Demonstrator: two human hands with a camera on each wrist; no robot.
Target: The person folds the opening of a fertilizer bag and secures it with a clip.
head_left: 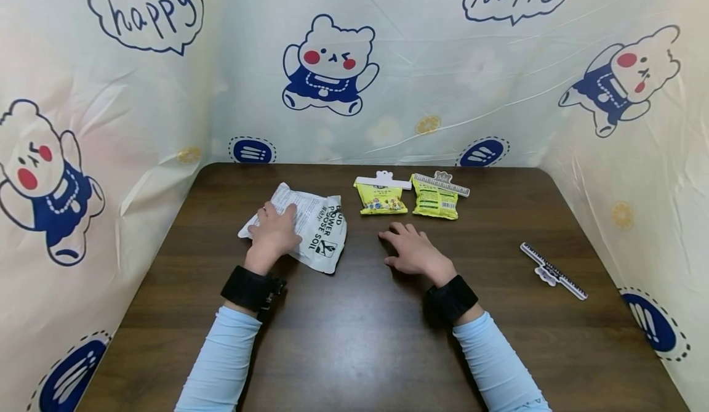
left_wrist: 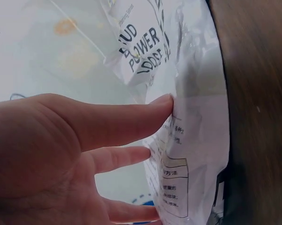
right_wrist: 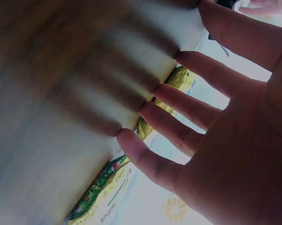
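Observation:
A white soil bag [head_left: 318,218], printed in black with "LOOSE SOIL", lies tilted on the left half of the table. My left hand [head_left: 272,230] rests on its left part with fingers spread; in the left wrist view the straight thumb [left_wrist: 126,122] touches the bag's surface [left_wrist: 197,112]. To the right of the bag, my right hand [head_left: 412,252] has its fingers stretched out and holds nothing. Its fingertips [right_wrist: 126,133] are right at the tabletop in the right wrist view. Beyond this hand lie two yellow snack packets, a left one [head_left: 382,200] and a right one [head_left: 434,204].
A white clip [head_left: 382,181] spans the top of the left packet, and a grey ruler-marked clip [head_left: 443,184] that of the right one. A loose black-and-white clip [head_left: 554,271] lies on the right of the brown table [head_left: 354,350]. Printed cloth [head_left: 410,79] surrounds the table.

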